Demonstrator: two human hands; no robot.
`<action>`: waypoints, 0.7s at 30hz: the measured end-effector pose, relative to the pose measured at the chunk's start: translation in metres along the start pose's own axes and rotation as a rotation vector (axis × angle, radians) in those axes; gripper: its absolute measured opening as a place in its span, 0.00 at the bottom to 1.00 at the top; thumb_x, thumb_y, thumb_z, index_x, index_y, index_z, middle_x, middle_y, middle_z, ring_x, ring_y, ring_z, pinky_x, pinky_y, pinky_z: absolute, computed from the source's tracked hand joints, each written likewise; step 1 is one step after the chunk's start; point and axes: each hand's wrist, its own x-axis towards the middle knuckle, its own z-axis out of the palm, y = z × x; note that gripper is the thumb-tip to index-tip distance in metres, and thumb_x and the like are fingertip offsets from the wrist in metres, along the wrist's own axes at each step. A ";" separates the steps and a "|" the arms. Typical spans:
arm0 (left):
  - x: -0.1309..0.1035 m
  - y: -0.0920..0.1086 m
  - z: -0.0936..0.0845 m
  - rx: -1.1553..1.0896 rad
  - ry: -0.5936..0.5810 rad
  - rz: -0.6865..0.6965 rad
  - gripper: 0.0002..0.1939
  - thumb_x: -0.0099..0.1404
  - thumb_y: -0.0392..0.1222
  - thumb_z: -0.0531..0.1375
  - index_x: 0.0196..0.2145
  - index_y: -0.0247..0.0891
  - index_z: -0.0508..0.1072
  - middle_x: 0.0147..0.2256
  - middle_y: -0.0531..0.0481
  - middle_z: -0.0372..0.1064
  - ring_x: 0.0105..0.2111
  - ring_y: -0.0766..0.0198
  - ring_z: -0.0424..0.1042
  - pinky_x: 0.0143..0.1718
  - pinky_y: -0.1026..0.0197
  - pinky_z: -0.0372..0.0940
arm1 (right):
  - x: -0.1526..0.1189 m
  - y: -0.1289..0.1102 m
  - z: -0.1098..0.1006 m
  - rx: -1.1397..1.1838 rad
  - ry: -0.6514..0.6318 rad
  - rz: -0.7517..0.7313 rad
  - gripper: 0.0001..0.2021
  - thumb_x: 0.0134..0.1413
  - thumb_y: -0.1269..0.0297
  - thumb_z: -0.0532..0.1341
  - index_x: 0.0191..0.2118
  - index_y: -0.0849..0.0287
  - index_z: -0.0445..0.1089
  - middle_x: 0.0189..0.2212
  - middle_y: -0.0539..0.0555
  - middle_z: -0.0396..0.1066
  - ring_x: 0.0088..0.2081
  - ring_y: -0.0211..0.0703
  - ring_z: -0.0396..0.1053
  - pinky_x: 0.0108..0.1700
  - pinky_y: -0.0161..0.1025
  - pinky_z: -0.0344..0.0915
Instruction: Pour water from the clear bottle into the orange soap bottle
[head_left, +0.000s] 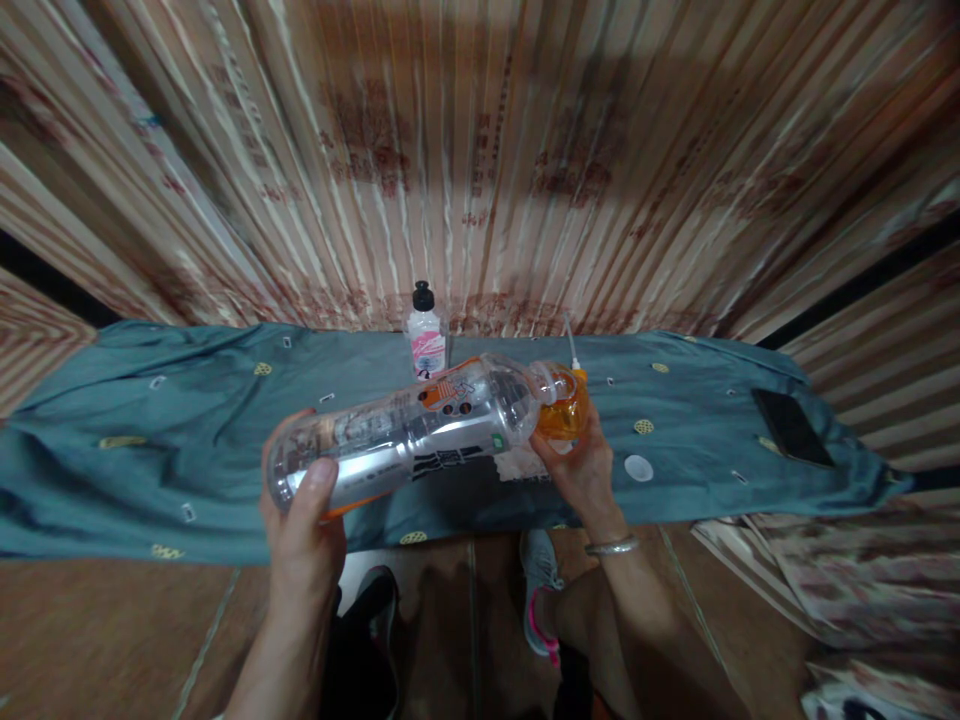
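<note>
My left hand [304, 515] is wrapped round the base of a large clear plastic bottle [450, 420] with a silver and orange label. The bottle lies tilted on its side in the air, its neck pointing right. At its mouth, my right hand [581, 465] grips a small clear container [566, 410] with orange liquid in it. Whether the bottle's mouth touches the container, I cannot tell. Just behind the container rises a thin pale stick [571, 345], its lower end hidden. A white round cap [639, 468] lies on the cloth right of my right hand.
A blue-green cloth [225, 420] covers the narrow table. A white bottle [427, 340] with a black cap and pink label stands at the back. A crumpled white tissue [521, 464] lies below the large bottle. To the right is a dark phone [793, 428]. A patterned curtain [480, 150] hangs behind.
</note>
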 end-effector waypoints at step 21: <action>0.001 0.004 0.007 -0.009 0.047 -0.035 0.24 0.38 0.56 0.82 0.30 0.43 0.84 0.38 0.51 0.81 0.36 0.59 0.76 0.35 0.64 0.73 | 0.000 0.001 -0.001 0.002 -0.015 0.001 0.47 0.52 0.36 0.73 0.70 0.61 0.67 0.61 0.70 0.81 0.59 0.68 0.82 0.59 0.62 0.81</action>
